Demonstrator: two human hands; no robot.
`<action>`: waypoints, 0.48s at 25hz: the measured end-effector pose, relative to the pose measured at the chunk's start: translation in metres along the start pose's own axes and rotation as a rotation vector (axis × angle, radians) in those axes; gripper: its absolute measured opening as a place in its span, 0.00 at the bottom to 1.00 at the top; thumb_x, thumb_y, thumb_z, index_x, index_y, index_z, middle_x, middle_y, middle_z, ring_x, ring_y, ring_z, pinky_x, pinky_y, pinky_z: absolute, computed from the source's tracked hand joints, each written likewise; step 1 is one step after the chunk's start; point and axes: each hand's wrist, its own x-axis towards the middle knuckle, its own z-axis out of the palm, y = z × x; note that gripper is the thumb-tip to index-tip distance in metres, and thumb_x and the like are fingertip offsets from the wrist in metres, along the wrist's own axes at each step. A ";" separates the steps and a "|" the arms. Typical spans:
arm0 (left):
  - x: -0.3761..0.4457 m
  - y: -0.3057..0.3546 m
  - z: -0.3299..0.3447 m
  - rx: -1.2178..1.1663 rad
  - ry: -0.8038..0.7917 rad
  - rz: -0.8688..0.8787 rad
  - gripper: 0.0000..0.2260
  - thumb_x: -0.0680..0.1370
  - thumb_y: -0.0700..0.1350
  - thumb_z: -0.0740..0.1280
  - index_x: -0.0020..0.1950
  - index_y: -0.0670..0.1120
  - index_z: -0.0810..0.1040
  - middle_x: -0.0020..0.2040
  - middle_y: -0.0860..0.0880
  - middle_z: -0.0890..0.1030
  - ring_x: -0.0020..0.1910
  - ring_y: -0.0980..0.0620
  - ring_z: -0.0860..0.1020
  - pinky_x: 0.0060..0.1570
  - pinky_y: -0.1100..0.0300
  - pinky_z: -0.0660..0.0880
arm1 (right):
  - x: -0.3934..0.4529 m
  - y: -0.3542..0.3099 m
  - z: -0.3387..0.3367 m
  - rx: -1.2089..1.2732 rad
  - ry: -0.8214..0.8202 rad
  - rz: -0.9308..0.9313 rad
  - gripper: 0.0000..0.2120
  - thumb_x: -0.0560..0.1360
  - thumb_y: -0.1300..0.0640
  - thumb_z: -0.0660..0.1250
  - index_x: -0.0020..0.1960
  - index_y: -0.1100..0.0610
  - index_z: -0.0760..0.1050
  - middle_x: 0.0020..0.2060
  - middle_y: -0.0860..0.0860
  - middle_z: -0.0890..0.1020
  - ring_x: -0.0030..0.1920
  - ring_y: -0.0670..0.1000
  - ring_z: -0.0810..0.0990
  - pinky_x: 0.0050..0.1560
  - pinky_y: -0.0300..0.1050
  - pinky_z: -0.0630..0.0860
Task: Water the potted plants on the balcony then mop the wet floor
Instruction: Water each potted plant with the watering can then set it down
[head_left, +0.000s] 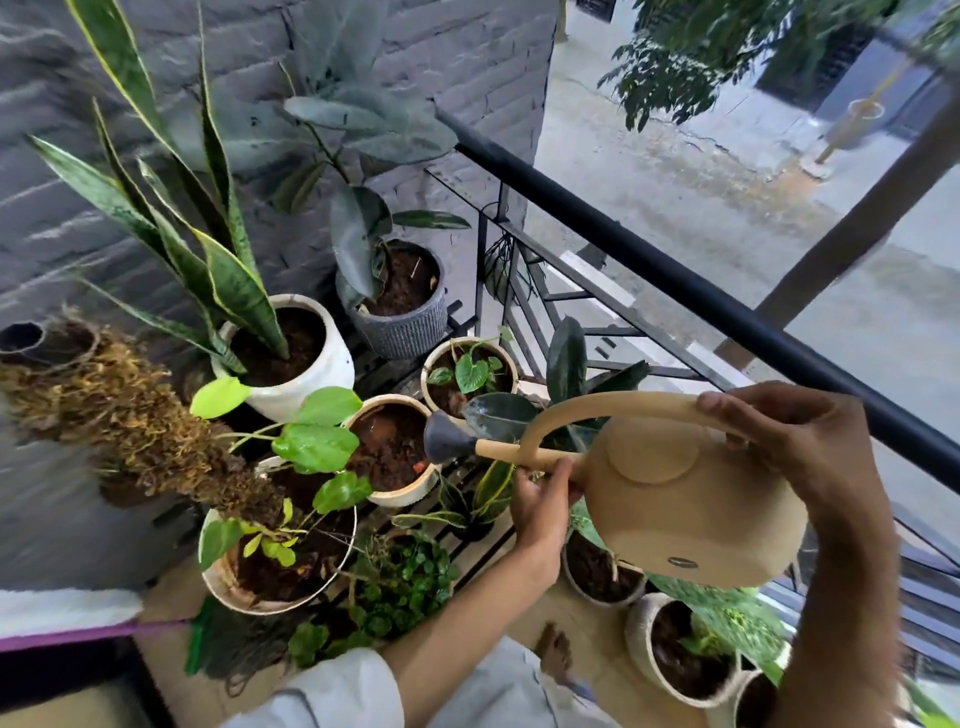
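Beige watering can (675, 499), right grip (795, 441) curled on handle; left grip (540, 499) pinching spout, rose's face hidden

Crowded pots (390, 448) ahead, railing (675, 283) close right, brick wall (441, 57) behind

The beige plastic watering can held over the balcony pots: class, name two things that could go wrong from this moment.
1. The grey rose head of the beige plastic watering can points at a cream round pot whose soil already looks wet; more water may overflow onto the floor.
2. The left hand holds the thin spout while the right hand has its grip on the arched handle; the can could tip suddenly and splash neighbouring leaves.
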 end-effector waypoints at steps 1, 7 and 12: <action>0.002 -0.001 -0.004 0.001 0.008 -0.004 0.20 0.81 0.42 0.74 0.72 0.45 0.74 0.57 0.45 0.87 0.55 0.49 0.87 0.43 0.65 0.84 | 0.001 0.000 0.003 0.005 -0.002 0.006 0.13 0.69 0.42 0.80 0.44 0.51 0.90 0.33 0.49 0.86 0.32 0.40 0.80 0.39 0.42 0.72; 0.001 -0.005 -0.011 0.045 -0.017 -0.054 0.27 0.81 0.45 0.74 0.79 0.47 0.69 0.54 0.50 0.86 0.56 0.52 0.86 0.59 0.54 0.84 | 0.009 -0.002 0.007 -0.001 -0.004 0.027 0.15 0.67 0.40 0.81 0.44 0.52 0.91 0.33 0.48 0.88 0.31 0.38 0.80 0.33 0.35 0.74; 0.006 0.005 -0.004 0.038 -0.025 -0.036 0.27 0.81 0.45 0.75 0.77 0.46 0.69 0.50 0.53 0.86 0.41 0.63 0.87 0.50 0.61 0.84 | 0.013 -0.002 0.006 0.037 0.007 0.014 0.14 0.67 0.40 0.82 0.45 0.50 0.91 0.32 0.51 0.87 0.30 0.41 0.79 0.29 0.30 0.71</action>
